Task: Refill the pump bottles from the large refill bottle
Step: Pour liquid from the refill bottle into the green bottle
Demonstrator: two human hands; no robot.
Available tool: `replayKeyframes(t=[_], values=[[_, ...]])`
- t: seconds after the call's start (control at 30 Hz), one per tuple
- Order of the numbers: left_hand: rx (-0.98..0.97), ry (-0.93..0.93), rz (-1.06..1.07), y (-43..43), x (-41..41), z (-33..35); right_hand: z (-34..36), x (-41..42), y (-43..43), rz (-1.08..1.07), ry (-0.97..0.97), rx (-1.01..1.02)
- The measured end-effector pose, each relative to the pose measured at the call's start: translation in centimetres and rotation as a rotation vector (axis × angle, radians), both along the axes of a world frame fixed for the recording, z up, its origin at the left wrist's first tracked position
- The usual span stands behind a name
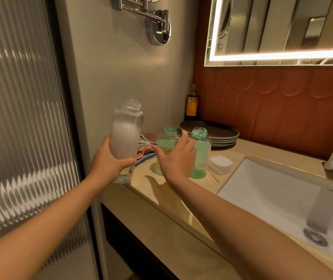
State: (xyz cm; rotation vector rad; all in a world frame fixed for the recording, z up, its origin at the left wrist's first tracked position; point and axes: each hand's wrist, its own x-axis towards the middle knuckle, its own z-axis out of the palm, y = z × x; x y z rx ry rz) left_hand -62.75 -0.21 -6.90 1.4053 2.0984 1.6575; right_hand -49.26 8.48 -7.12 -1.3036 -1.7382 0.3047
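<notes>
Head camera shows the left hand [109,158] wrapped around the lower half of the clear refill bottle [126,130], which is upright, uncapped, foamy white inside, at the counter's [181,209] left edge. The right hand [176,158], fingers spread and relaxed, is in front of two uncapped green bottles [166,141] [202,146] standing side by side on the counter; contact can't be told. Stacked dark plates [218,132] sit behind them, the sink [282,188] to the right

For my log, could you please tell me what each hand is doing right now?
Left hand: holds the clear bottle.
Right hand: open, holding nothing.
</notes>
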Motion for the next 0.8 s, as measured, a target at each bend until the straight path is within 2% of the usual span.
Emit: replayKeyframes(t=[0.2,0.33,0.47,0.57,0.67,0.8], values=[[0.026,-0.1,-0.016,-1.1,-1.7,0.1,1.3,-2.0,0.8,-0.065,0.019,-0.147],[0.019,-0.077,-0.011,-1.9,-2.6,-0.2,1.8,-3.0,0.9,-0.097,0.071,-0.215],[0.01,-0.088,-0.007,-2.4,-3.1,-0.9,1.5,-3.3,1.0,-0.079,0.087,-0.206],[0.004,-0.082,-0.013,-2.7,-3.0,-1.1,0.8,-3.0,1.1,0.03,0.13,-0.152],[-0.005,-0.049,-0.02,-2.8,-2.2,-0.8,0.0,-2.3,0.5,0.246,0.297,-0.166],[-0.022,0.0,-0.045,-2.6,-1.1,-0.2,-1.0,-0.3,-0.6,0.274,0.315,-0.107]])
